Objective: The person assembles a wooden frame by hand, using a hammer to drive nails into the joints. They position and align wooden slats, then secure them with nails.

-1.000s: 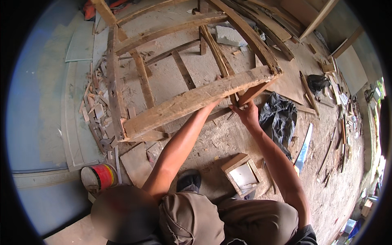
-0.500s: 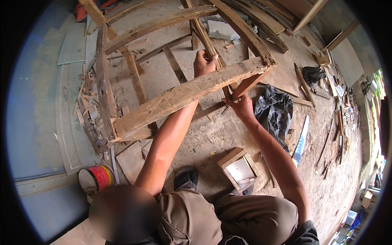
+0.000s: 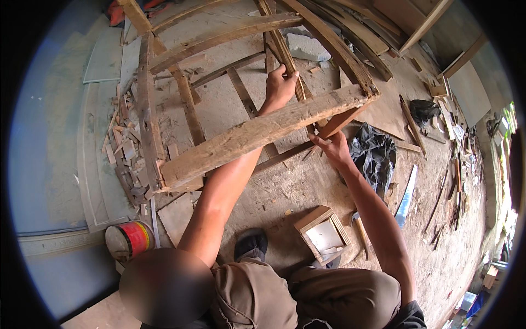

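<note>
On the scrap-littered floor, near a black plastic bag, sits a rough wooden frame; the left hand grasps a wooden strip within it; the right hand meets its lower end, hold unclear to me.

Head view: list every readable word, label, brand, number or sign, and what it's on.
None readable.
Round tub at lower left: red, yellow and black label; any print on it is too small and blurred to read.
Long pale-blue blade on the floor: any marking too small to read.
Wooden frame and crumpled black plastic: no lettering visible.
</note>
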A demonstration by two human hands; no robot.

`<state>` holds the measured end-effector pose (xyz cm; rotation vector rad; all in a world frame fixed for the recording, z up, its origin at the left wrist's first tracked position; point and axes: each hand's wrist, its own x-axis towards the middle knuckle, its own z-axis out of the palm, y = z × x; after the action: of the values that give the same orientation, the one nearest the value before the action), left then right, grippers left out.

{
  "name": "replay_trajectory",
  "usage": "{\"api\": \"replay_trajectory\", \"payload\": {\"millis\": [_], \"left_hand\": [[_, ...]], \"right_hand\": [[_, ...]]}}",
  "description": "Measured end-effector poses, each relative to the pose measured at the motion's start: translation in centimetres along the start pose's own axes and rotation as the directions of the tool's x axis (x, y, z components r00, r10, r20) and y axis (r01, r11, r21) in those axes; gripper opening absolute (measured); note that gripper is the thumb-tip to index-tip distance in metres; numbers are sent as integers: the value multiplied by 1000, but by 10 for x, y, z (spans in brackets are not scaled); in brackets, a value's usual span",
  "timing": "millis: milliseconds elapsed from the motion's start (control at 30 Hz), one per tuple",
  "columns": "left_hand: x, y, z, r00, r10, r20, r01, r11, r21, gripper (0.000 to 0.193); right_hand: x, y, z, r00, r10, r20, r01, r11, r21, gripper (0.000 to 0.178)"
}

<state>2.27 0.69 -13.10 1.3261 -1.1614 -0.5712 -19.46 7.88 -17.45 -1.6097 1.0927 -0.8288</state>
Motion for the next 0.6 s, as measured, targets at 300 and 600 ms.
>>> {"api": "replay_trajectory", "payload": {"millis": [300,600], "left_hand": [[-9,-1,12,998,-51,20,51,999,14,20],[-20,-13,31,996,-81,-34,75,985,-155,39]], "right_hand": [[12,-5,-1,997,-70,39,70,997,12,30],[11,15,8,984,-170,-51,164,981,-100,28]]}}
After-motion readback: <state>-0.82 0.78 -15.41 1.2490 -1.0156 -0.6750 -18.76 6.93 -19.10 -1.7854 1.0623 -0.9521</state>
